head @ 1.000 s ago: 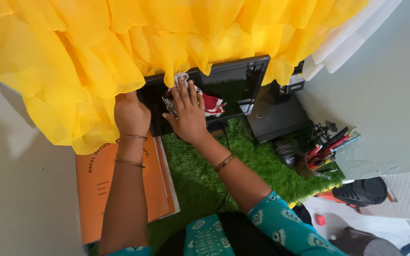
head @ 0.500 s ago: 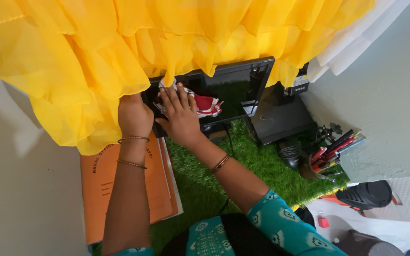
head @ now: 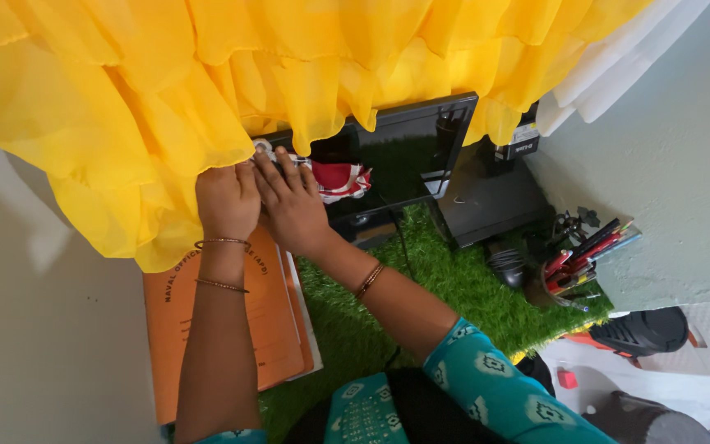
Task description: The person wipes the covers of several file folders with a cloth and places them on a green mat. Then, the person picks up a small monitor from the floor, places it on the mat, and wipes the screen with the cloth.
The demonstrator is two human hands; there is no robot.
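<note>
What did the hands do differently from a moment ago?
The right hand slid left until it lay beside the left hand at the hem of the yellow curtain, uncovering more of the red and white thing in front of the dark screen. The left hand hardly moved. What the fingers hold is hidden. The orange folder and green mat stayed put.

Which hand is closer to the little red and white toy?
Right. The right hand lies just beside the red and white toy, nearly touching it. The left hand sits farther off, behind the right hand.
</note>
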